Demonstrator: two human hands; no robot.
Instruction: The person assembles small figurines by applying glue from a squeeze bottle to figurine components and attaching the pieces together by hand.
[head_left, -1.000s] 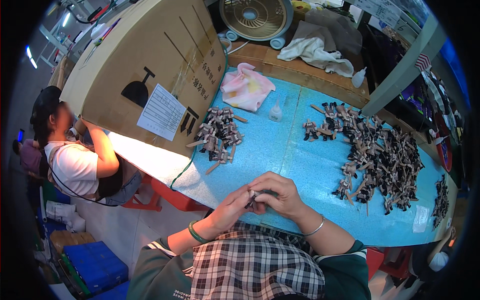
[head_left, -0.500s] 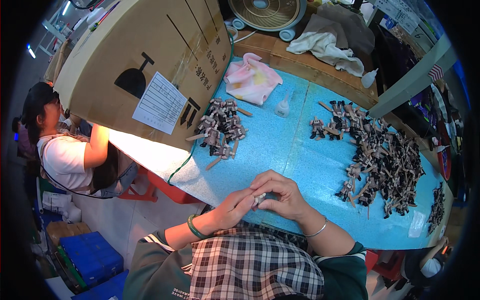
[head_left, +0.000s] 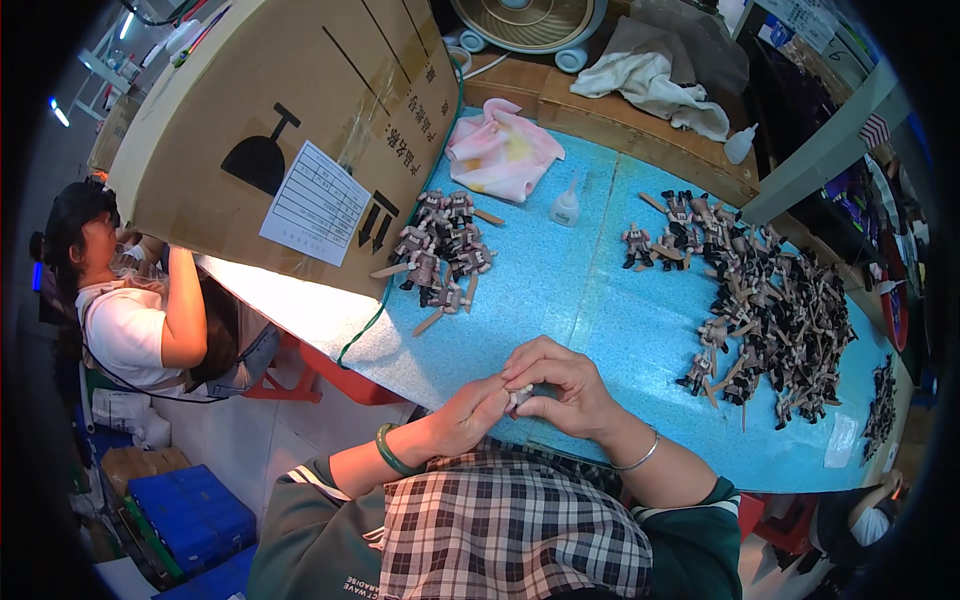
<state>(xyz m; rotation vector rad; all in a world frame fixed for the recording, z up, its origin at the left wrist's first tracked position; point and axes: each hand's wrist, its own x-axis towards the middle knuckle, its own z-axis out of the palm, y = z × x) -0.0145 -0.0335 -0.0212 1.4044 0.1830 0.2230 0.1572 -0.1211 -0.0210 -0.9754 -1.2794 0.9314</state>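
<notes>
Biggest thing in view is the cardboard box [head_left: 290,140] leaning over the blue table [head_left: 560,290] from about 10 o'clock. Its lower edge hangs right over the small pile of figurines [head_left: 440,250], so I'd guess any shove on it sends that batch sliding toward the near edge.

Next, the big heap of figurines [head_left: 770,300] at 3 o'clock. It's a tangle of limbs and tan sticks, so pulling one out could probably drag a few neighbours along, and the lowest ones lie near the table edge.

The pink cloth [head_left: 505,150] sits at 12 o'clock with a little white dropper bottle [head_left: 567,205] just beside it, upright. If that gets clipped by an elbow it tips and could leak onto the table.

Smallest and riskiest: the tiny pale part [head_left: 520,397] right at the near edge, around 6 o'clock. The left hand [head_left: 470,415] pinches it from its side, fingertips closed on it, and the right hand [head_left: 560,385] curls over the top with thumb and fingers pressed on the same piece. It's held out past the table edge, above the checked shirt, so a slip likely drops it into the lap or onto the floor. I can't tell exactly what the part is, too small.
</notes>
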